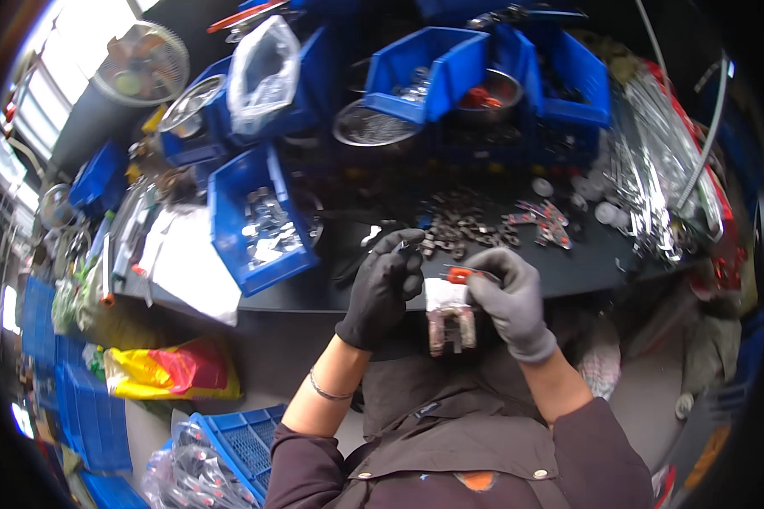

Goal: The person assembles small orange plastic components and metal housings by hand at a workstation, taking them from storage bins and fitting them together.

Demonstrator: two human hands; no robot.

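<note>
Head view, looking down over my chest to the worktop [586,271] edge. My left hand [382,288], in a black glove, is curled with the fingertips pinched together near a small metal piece at the top of the glove; what exactly it grips is too small to tell. My right hand [509,301], in a grey glove, is closed around a small tool with an orange handle [458,274], thumb and forefinger pressed on it. Between both hands, just below them, sits a small metal bracket assembly [450,321] with a white upper part and rusty-looking prongs pointing down; it lies against the right-hand fingers, and whether the left hand touches it I cannot tell.

Just beyond the hands, on the dark worktop, lies a loose heap of small dark metal parts [463,225], with a scatter of red-and-silver clips [543,222] to its right and several white round caps [581,191] further right. A bundle of long shiny metal rods [662,161] runs along the right edge. To the left stands a blue plastic bin [259,220] holding bright metal stampings. Behind, more blue bins [450,68] and round steel bowls [369,127] are stacked, one clear plastic bag [263,72] standing in a bin. A fan [140,64] stands at far left. On the floor lie a yellow-and-red bag [174,369] and a blue crate [238,445].
</note>
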